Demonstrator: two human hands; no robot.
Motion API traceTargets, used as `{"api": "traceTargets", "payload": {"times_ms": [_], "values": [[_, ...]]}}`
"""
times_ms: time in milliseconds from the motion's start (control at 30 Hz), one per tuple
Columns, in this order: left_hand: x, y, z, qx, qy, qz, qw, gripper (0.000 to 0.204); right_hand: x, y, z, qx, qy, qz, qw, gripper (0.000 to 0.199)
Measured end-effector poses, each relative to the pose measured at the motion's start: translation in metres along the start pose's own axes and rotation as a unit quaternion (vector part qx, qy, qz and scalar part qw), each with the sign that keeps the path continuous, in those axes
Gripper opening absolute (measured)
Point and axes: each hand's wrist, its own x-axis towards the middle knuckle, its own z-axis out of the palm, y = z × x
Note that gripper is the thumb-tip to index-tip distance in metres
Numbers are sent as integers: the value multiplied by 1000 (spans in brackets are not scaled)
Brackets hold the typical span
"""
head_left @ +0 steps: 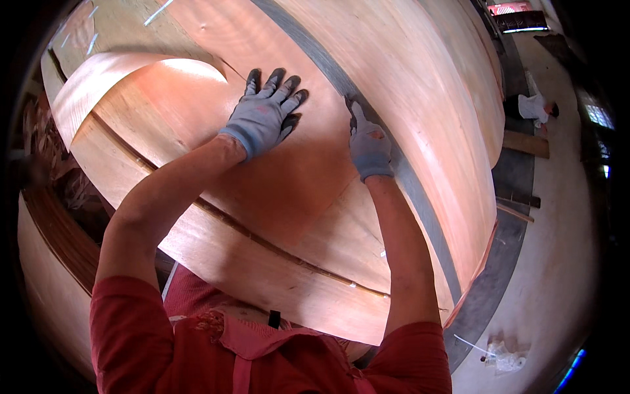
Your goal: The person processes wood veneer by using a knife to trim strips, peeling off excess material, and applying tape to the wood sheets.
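Note:
A large sheet of pinkish wood veneer [262, 190] lies in front of me. My left hand [259, 121], in a grey glove with dark fingertips, presses flat on it with fingers spread. My right hand [371, 146], gloved the same way, rests at the veneer's right edge beside a long dark grey strip [420, 203]. Its forefinger points away from me along that edge, and the other fingers are bunched together. What those fingers hold, if anything, is hidden. Right of the strip lies another stack of veneer sheets [433, 98].
A loose veneer piece [108, 79] curls up at the far left. A narrow brown seam [262, 243] crosses the nearer sheets. Dark scraps [52, 144] lie at the left. On the floor at right are a wood plank [526, 143] and a clear plastic bag [505, 358]. A person [530, 108] is farther off.

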Motion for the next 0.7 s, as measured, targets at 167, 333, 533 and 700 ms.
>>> {"api": "traceTargets", "payload": {"times_ms": [167,333,533,700], "values": [[2,0,-4,-4,-3,-2,1000,48,-58,17,7,-19,16,-30,999,54],[-1,-6,-4,3,-1,0,1000,48,-134,15,-3,-37,-102,9,994,54],[2,-2,-3,36,-18,4,999,49,-126,53,-10,478,14,90,874,41],[-5,-16,9,50,31,14,998,51,-32,30,-47,635,-88,249,726,55]]}}
